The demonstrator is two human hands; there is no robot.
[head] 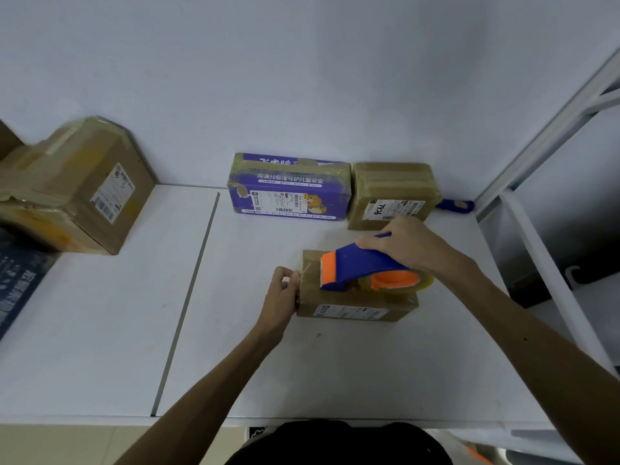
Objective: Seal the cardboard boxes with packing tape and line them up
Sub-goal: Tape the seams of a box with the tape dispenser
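Observation:
A small brown cardboard box (pixel 352 307) lies on the white table (pixel 302 374) in front of me. My right hand (pixel 407 243) grips a blue and orange tape dispenser (pixel 362 268) held over the box top, its clear tape roll to the right. My left hand (pixel 283 290) pinches the loose tape end at the box's left edge. Against the wall stand a purple printed box (pixel 288 187) and a taped brown box (pixel 391 194), side by side and touching.
A large brown box (pixel 84 186) sits at the far left on the table, over a dark blue item (pixel 16 280). A second blue dispenser handle (pixel 456 205) peeks out behind the taped brown box. A white shelf frame (pixel 536 209) bounds the right side.

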